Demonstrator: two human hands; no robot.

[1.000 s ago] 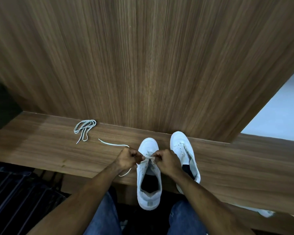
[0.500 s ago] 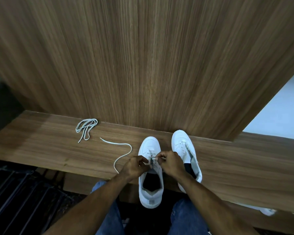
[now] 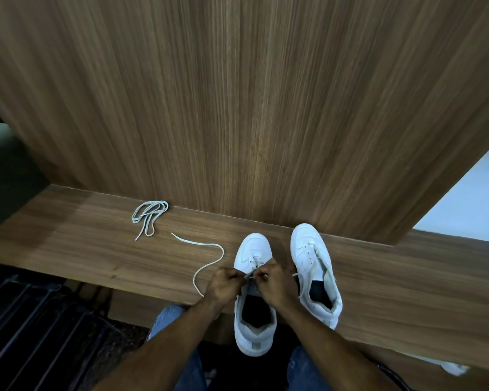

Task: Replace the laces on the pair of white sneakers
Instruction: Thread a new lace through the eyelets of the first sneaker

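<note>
From the head camera, the person is bending over a walnut-grained wooden tabletop (image 3: 393, 277) that is backed by a tall upright panel of the same wood (image 3: 251, 108), and the near white leather sneaker (image 3: 253, 314) is serving as the landmark, its toe pointing at the panel and its heel hanging over the tabletop's front edge. The left hand (image 3: 223, 286) and the right hand (image 3: 274, 283) are meeting over this sneaker's eyelets, both sets of fingers curled and seemingly pinching the pale flat shoelace (image 3: 209, 258) between them, though the exact grip is too small to read. That lace is already crossing the lowest eyelets near the toe, while its free end is trailing off to the left of the sneaker across the wood. Just right of the landmark, the second white leather sneaker (image 3: 314, 269) is sitting with its tongue loose and only a strand visible along its edge; whether it is laced I cannot tell. Well to the left of the landmark, beside the panel, a bundled pale shoelace (image 3: 148, 217) is lying untouched. By my judgement the first sneaker is only starting to be threaded, with its upper eyelets, the tying and probably the other shoe left.
</note>
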